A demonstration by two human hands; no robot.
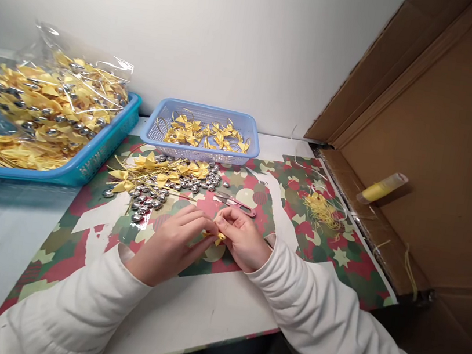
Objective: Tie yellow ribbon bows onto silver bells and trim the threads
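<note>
My left hand (171, 244) and my right hand (241, 237) meet over the patterned mat (330, 255), both pinching one small yellow ribbon bow (217, 236) between their fingertips. Most of the bow is hidden by my fingers. Just beyond my hands lies a loose heap of yellow bows and gold wire ties (153, 170) mixed with silver bells (149, 197). Small pink-handled snips (236, 203) lie on the mat right behind my right hand.
A light blue basket (163, 117) with yellow bows stands at the back centre. A larger blue tray (103, 149) at left holds clear bags of bows and bells. Yellow thread scraps (323, 208) lie at right, beside a cardboard box (451, 148) holding a yellow tube (381, 187).
</note>
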